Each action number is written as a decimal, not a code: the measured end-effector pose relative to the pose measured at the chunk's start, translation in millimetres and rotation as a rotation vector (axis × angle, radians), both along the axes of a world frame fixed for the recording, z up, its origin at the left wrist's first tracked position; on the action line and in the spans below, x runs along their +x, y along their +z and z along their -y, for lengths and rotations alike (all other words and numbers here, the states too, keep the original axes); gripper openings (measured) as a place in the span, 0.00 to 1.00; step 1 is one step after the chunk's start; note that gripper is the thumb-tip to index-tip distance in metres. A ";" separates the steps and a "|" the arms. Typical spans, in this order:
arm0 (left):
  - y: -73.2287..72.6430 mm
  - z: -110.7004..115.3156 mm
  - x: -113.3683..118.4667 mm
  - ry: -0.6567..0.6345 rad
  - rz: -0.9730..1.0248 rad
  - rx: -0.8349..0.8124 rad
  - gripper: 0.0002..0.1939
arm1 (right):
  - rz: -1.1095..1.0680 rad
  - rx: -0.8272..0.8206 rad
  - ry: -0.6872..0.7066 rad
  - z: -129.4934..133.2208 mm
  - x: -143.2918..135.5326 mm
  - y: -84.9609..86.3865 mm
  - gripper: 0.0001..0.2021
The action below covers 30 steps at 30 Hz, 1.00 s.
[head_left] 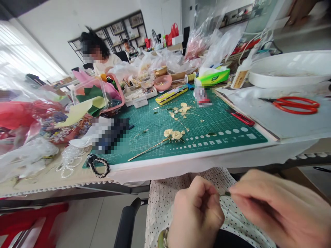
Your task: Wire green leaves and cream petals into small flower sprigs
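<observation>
My left hand is closed in a pinch above the dotted cloth on my lap; what its fingers hold is too small to tell. Just to its right, my right hand pinches a small dark green piece between thumb and fingertips. A thin strand seems to run between the two hands. Beyond them, on the green cutting mat, lies a gold hairpin stick with cream flowers at its end. More cream flowers on thin wires lie farther back.
Red-handled scissors and a red cutter lie at the right, near a glue bottle and a white round tray. A yellow box is at the mat's back. A braided band lies front left. A person sits across.
</observation>
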<state>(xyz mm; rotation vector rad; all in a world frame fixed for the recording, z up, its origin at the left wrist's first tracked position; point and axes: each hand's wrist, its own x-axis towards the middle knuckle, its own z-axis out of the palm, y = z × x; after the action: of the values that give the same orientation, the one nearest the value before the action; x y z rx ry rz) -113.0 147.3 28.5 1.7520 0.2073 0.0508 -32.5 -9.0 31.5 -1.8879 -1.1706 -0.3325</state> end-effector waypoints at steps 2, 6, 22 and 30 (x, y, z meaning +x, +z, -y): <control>2.5 2.1 0.7 -0.049 0.011 -0.115 0.09 | 0.100 -0.011 -0.031 -4.2 20.0 -0.5 0.06; 0.4 2.6 0.8 -0.057 0.040 -0.274 0.11 | -0.246 -0.032 0.021 -13.7 24.0 -27.3 0.09; -24.8 -3.7 -3.0 0.175 0.222 0.277 0.06 | -1.017 0.108 -0.037 -4.6 -20.1 -56.1 0.22; -18.3 0.2 0.3 0.176 0.348 0.431 0.09 | -1.327 0.280 0.058 -28.2 -27.4 -45.3 0.22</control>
<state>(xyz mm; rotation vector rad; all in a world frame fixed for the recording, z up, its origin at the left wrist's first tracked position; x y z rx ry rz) -112.7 147.1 10.2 2.1117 0.0971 0.5595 -59.8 19.2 -13.8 -1.3290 -0.2271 0.6877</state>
